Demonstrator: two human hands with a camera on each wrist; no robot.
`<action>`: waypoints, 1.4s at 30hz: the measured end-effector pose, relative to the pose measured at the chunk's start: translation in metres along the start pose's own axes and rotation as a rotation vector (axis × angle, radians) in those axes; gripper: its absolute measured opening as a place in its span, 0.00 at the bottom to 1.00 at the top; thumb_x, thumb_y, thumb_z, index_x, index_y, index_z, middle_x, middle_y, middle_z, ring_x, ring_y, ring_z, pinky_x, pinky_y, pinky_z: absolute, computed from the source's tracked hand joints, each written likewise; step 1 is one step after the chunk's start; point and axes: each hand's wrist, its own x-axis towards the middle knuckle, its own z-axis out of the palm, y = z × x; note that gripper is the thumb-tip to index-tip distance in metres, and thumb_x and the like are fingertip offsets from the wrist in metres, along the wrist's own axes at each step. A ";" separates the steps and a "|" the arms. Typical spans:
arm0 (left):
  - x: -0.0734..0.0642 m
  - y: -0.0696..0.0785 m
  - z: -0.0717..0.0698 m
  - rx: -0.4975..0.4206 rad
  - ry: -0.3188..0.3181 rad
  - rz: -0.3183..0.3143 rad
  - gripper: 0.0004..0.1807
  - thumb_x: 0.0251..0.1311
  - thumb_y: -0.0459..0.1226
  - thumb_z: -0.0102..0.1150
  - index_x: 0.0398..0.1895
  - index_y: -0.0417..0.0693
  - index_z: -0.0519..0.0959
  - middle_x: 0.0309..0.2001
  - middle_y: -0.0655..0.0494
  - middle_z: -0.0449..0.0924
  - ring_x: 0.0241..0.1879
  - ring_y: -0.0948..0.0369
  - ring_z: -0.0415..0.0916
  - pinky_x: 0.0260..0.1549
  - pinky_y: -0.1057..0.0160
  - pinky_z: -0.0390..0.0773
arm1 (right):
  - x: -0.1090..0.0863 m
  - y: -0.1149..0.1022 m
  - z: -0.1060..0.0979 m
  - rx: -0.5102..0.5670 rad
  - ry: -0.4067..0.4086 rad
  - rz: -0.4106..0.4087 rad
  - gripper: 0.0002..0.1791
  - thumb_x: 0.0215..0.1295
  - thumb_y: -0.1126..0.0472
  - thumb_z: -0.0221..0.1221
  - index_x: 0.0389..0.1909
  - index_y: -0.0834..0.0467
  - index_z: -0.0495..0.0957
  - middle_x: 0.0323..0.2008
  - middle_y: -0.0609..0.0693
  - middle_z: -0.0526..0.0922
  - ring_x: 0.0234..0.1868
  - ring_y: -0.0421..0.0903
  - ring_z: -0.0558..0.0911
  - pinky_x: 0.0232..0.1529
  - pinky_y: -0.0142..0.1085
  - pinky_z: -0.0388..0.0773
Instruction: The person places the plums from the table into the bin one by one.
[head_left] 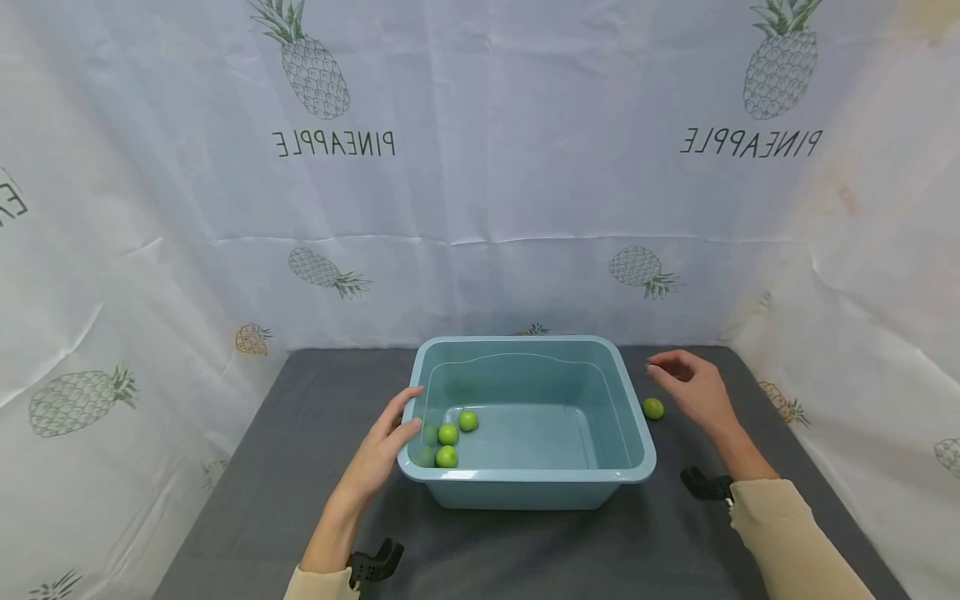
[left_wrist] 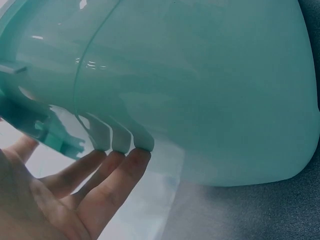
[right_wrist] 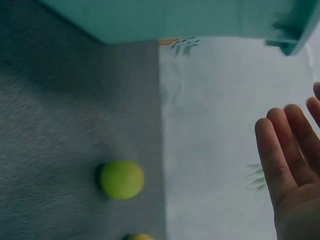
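A light blue plastic basin [head_left: 527, 492] stands on the dark table, with three limes [head_left: 447, 433] near its left end. My left hand [head_left: 382, 442] holds the basin's left rim; thumb and index finger reach over the edge. In the left wrist view, several fingertips [left_wrist: 136, 159] press against the outer wall. Right of the basin, my right hand [head_left: 693, 387] hovers with relaxed fingers and nothing in them. Close by it, a lime [head_left: 653, 408] lies on the table. The right wrist view also catches part of a second lime [right_wrist: 140, 237] at the bottom edge.
A dark grey cloth [head_left: 315, 417] covers the table. White curtains [head_left: 487, 167] printed with pineapples hang behind it and along both sides. Black camera mounts [head_left: 378, 562] are strapped to both wrists.
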 end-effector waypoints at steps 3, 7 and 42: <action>0.000 0.000 0.000 0.005 0.001 0.006 0.26 0.77 0.44 0.49 0.76 0.61 0.62 0.76 0.42 0.57 0.66 0.43 0.66 0.60 0.36 0.65 | -0.002 0.011 0.003 -0.018 0.005 0.017 0.19 0.74 0.51 0.60 0.54 0.63 0.80 0.49 0.60 0.84 0.41 0.24 0.74 0.48 0.35 0.73; 0.000 0.000 0.000 0.006 -0.003 0.011 0.27 0.77 0.45 0.49 0.76 0.61 0.62 0.76 0.42 0.57 0.67 0.42 0.66 0.60 0.36 0.65 | -0.005 0.024 0.008 -0.022 0.018 0.039 0.19 0.74 0.52 0.60 0.54 0.63 0.80 0.49 0.61 0.84 0.43 0.26 0.74 0.48 0.33 0.73; 0.001 -0.001 0.000 0.019 0.000 -0.009 0.27 0.77 0.45 0.49 0.76 0.61 0.62 0.77 0.43 0.56 0.68 0.43 0.65 0.60 0.40 0.66 | -0.007 0.093 0.042 0.005 -0.144 0.331 0.29 0.72 0.59 0.60 0.66 0.72 0.68 0.62 0.74 0.71 0.62 0.69 0.71 0.61 0.62 0.66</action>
